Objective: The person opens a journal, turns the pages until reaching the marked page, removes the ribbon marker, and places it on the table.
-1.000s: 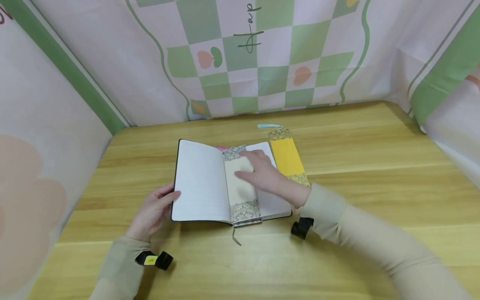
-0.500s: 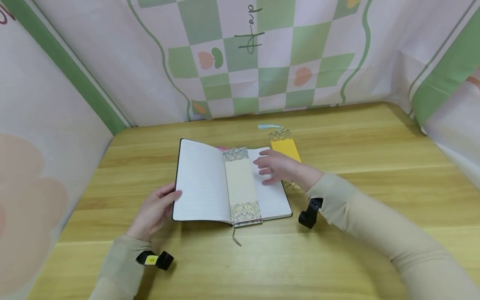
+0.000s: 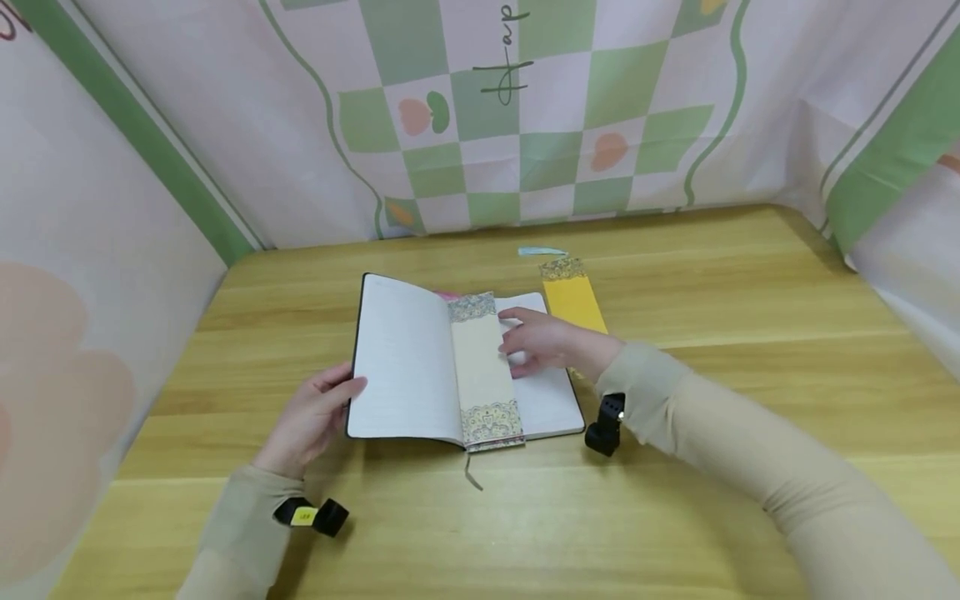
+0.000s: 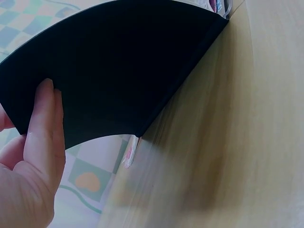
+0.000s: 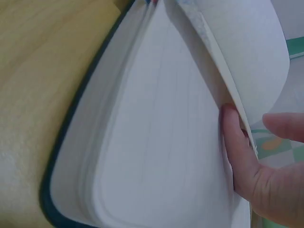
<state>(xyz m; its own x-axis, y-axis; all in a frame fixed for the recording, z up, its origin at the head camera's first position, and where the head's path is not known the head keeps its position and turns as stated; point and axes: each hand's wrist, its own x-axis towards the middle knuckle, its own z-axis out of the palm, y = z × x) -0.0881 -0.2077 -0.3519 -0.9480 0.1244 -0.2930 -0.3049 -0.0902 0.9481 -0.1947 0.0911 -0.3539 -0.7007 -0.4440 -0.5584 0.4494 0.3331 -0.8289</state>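
Two beige-sleeved fabric-clad arms (image 3: 738,446) reach forward. The person's bare left-hand grip (image 3: 311,417) pinches, thumb on one side, fingers straight and together on the other; the bare right-hand grip (image 3: 543,340) points leftward, thumb and fingers parted.

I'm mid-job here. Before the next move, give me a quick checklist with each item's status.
1. Notebook open: ok, pages showing on both sides.
2. Cover supported: ok, the left hand holds its outer edge, fingers behind it.
3. Cream bookmark beside the gutter: ok, it lies lengthwise along it.
4. Right hand gripping the cream bookmark: cannot tell; the fingers are at its right edge, but a firm pinch isn't clear.
5. Yellow bookmark fully visible: not ok, the right arm hides part of it in the head view.
6. Light-blue tassel clear of both hands: ok, lying beyond the notebook.
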